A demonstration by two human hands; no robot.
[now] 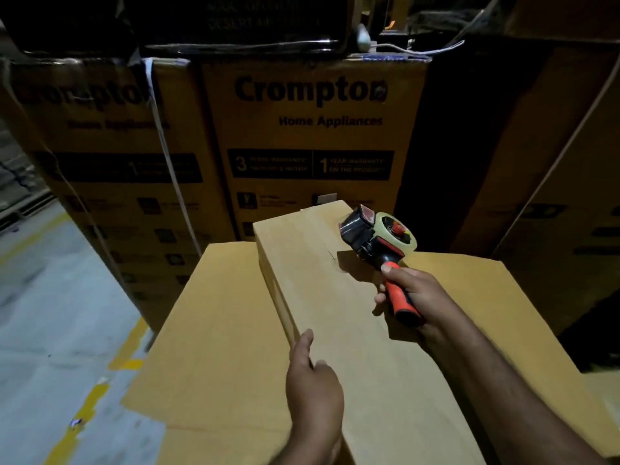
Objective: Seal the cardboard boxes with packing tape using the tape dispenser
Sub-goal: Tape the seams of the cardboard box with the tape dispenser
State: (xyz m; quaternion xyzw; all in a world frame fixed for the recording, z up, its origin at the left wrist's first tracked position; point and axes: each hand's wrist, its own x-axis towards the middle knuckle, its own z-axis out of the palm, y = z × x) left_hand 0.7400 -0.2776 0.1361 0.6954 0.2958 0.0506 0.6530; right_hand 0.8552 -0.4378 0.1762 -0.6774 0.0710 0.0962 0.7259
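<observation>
**Desk:** Where is the box [339, 297], and what are your hands doing?

**Floor:** You have the narrow box lying on top of a wider carton [214, 330], its long side running away from you. Your left hand [313, 377] lies flat on its near left edge, fingers together, steadying it. Your right hand [414, 297] is wrapped tight around the orange handle of the dispenser [379, 234], which hangs just above the far right part of the lid. Whether the blade end touches the cardboard, you cannot tell from here.

**Desk:** How do you do this pass well?

**Floor:** Likely you are about to lay the strip. Set the tape end down past the far edge, press the roller firmly, and draw it straight toward you along the lid. Keep the left hand clear of the path but bearing down, so the box does not slide.

**Desk:** The count?

**Floor:** One dispenser with one clear roll, one narrow box, one carton beneath. Behind them stand two printed cartons [312, 142], with more stacked around in the dark, above a grey floor [50, 313].
</observation>
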